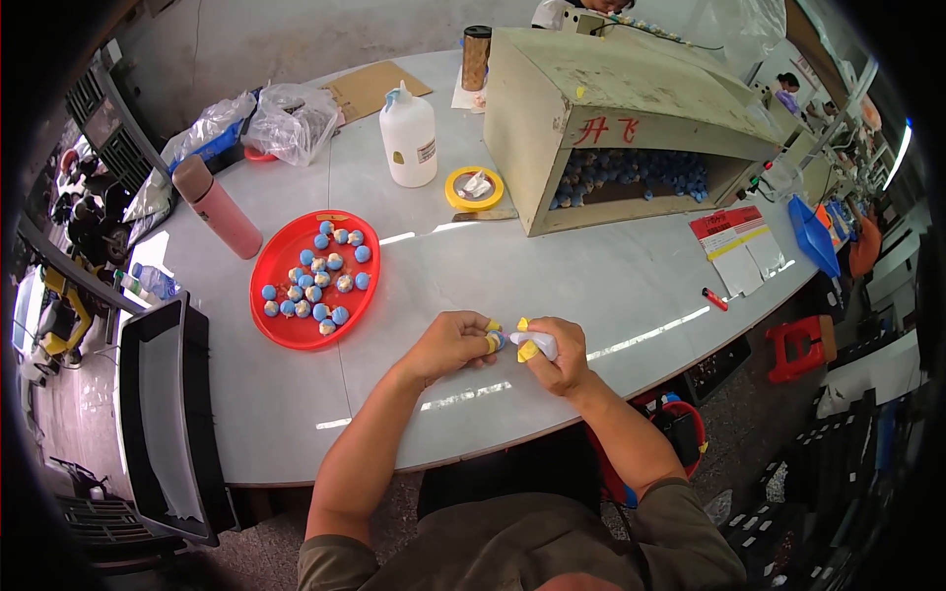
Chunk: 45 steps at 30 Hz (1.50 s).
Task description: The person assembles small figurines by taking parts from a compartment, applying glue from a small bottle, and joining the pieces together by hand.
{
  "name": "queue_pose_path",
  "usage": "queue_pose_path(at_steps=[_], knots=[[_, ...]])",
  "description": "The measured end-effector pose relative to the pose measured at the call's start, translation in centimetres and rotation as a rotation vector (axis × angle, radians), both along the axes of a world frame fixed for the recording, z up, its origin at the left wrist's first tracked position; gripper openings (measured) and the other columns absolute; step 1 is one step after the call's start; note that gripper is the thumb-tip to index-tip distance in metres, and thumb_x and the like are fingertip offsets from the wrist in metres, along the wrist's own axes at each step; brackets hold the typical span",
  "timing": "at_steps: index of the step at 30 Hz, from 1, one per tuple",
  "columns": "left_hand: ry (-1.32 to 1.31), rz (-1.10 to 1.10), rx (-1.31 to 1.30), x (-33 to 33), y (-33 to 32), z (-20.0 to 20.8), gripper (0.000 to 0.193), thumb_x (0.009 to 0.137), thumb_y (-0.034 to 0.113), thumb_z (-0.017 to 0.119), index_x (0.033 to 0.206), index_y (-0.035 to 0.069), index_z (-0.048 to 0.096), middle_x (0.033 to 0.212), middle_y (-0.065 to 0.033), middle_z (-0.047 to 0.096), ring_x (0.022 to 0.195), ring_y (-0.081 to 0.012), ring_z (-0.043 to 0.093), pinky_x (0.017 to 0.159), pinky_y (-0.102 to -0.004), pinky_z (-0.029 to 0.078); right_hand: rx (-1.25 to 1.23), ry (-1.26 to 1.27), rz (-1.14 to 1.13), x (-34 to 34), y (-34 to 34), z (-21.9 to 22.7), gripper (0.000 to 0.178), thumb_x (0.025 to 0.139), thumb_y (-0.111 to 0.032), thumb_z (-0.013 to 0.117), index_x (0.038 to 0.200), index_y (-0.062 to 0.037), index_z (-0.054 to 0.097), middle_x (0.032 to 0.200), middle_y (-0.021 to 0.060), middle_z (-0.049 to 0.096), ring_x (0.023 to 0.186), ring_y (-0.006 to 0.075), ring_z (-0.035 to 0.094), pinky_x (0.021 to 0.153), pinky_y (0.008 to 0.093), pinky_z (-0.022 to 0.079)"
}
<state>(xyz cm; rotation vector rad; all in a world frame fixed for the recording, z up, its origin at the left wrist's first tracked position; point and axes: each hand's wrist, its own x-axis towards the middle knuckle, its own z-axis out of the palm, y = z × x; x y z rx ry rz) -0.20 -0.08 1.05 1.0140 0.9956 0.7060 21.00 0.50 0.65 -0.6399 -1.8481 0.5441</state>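
My left hand (458,342) pinches a small blue-and-cream ball (497,340) between thumb and fingertips, above the near part of the grey table (424,261). Facing it, my right hand (558,357) is closed around a small whitish squeeze bottle (537,341), whose narrow tip points left and almost meets the ball. Whether tip and ball touch is too small to tell. Yellow wraps cover the thumb and a fingertip of each hand. To the left, a round red tray (264,303) carries several similar blue-and-cream balls (314,279).
A pink flask (219,209) stands beyond the tray. Farther back are a large white bottle (409,138), a yellow tape roll (474,189) and a beige box (522,128) holding many blue pieces. A red marker (714,299) lies right; a black bin (133,414) borders the table's left.
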Motion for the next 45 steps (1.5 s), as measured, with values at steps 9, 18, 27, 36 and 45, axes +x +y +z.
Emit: queue_pose_path(at_steps=[9,18,27,36,45], knots=[[-0.02,0.009,-0.017,0.1,-0.1,0.3,0.032,0.088,0.007,0.065,0.113,-0.011,0.058,0.089,-0.0105,0.067,0.076,-0.0116,0.065,0.066,-0.0217,0.053,-0.007,-0.023,0.013,-0.1,0.1,-0.3,0.019,0.076,-0.01,0.067,0.09,0.0016,0.061,0.074,0.0137,0.066,0.057,0.027,0.062,0.055,0.0349,0.05],[-0.012,0.027,-0.006,0.2,-0.1,0.3,0.031,0.09,0.01,0.064,0.113,-0.01,0.06,0.092,-0.011,0.067,0.08,-0.0122,0.066,0.069,-0.0217,0.053,0.142,-0.115,-0.057,0.0,0.1,-0.3,0.019,0.073,-0.01,0.069,0.088,-0.0003,0.061,0.074,0.0129,0.067,0.055,0.0274,0.06,0.053,0.0353,0.047],[-0.04,0.103,-0.026,0.3,-0.1,0.0,0.03,0.09,0.008,0.062,0.112,-0.012,0.059,0.099,-0.0129,0.067,0.083,-0.0161,0.068,0.071,-0.0237,0.055,0.281,-0.137,-0.095,-0.4,-0.3,0.4,0.019,0.071,-0.01,0.069,0.084,-0.0006,0.061,0.067,0.0109,0.064,0.048,0.0243,0.055,0.049,0.0332,0.042],[-0.057,0.138,-0.018,0.3,-0.1,0.2,0.031,0.091,0.008,0.061,0.113,-0.013,0.058,0.097,-0.0146,0.068,0.084,-0.017,0.068,0.071,-0.0246,0.055,0.289,-0.165,-0.09,-0.4,-0.5,0.6,0.018,0.072,-0.013,0.07,0.084,-0.0015,0.06,0.066,0.0098,0.063,0.049,0.0239,0.056,0.049,0.0328,0.041],[-0.057,0.138,-0.017,0.5,-0.3,0.3,0.031,0.091,0.008,0.061,0.113,-0.013,0.058,0.098,-0.0146,0.068,0.085,-0.0169,0.068,0.071,-0.024,0.054,0.28,-0.137,-0.094,-0.4,-0.5,0.4,0.018,0.074,-0.013,0.069,0.084,-0.0012,0.06,0.067,0.0104,0.064,0.049,0.0244,0.056,0.049,0.0331,0.042]])
